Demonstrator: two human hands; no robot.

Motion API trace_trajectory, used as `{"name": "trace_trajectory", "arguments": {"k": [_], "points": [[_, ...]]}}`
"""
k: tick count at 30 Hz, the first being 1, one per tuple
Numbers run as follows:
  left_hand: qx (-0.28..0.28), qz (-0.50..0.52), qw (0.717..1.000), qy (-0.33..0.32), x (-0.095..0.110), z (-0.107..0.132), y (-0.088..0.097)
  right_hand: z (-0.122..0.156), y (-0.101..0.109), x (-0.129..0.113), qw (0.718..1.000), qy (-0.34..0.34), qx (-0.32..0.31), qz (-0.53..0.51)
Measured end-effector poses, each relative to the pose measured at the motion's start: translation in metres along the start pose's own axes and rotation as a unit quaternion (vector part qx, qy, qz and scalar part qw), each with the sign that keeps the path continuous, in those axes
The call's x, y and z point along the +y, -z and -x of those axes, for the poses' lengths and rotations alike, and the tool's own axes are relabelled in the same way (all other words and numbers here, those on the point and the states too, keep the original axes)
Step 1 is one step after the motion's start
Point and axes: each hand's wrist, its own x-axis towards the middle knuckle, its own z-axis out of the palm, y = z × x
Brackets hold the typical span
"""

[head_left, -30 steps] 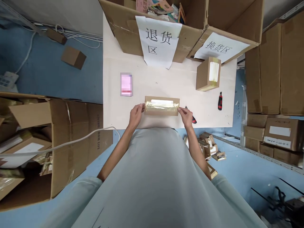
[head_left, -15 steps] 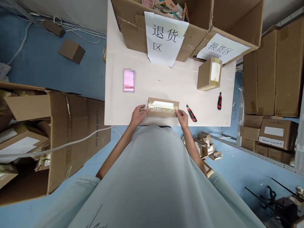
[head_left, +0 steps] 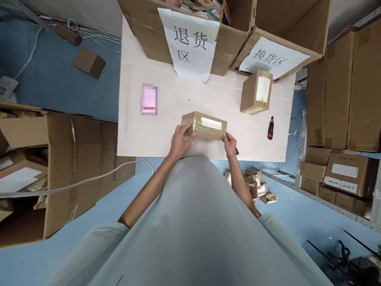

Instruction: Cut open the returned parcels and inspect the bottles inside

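Head view, hands: left hand (head_left: 180,142) curls over the left end of the taped parcel (head_left: 204,125); right hand (head_left: 230,143) pinches its right end, fingers half closed.
Parcel's place: at the near edge of the table (head_left: 166,95), slightly skewed.
Handling: probably best held evenly at both ends, to keep it level.
Counts: two small boxes, counting the upright box (head_left: 256,92); two signed cartons (head_left: 149,39); one knife (head_left: 270,128) plainly seen.

The parcel (head_left: 205,126) is near the front edge of the table (head_left: 143,135), with the left hand (head_left: 180,141) at its left end and the right hand (head_left: 229,143) at its right end. Behind it to the right stands a small box (head_left: 256,92). A cutter (head_left: 270,128) lies to the parcel's right. Two large cartons (head_left: 149,35) line the table's far edge. An open carton (head_left: 74,159) stands on the floor left of the table, and stacked cartons (head_left: 342,91) stand to its right.
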Motion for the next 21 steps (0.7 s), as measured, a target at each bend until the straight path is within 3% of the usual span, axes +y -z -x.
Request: {"name": "trace_trajectory", "arguments": {"k": [5,10,13,16,21], "points": [[-0.098,-0.021,0.993,-0.060,0.057,0.009,-0.049,-0.015,0.029,0.030,0.998,-0.059,0.000,-0.002],[-0.142,-0.059,0.986,-0.066,0.080,0.017,-0.071,-0.009,0.036,0.047,0.998,-0.056,-0.014,-0.015],[-0.126,-0.083,0.986,-0.065,0.082,0.016,-0.070,-0.007,0.035,0.048,0.998,-0.062,-0.014,-0.017],[-0.074,-0.098,0.991,-0.046,0.076,0.008,-0.061,-0.009,0.034,0.041,0.997,-0.063,-0.012,-0.031],[0.044,-0.078,0.996,0.015,0.036,-0.017,-0.034,-0.012,0.026,0.012,0.997,0.009,-0.023,-0.067]]}}
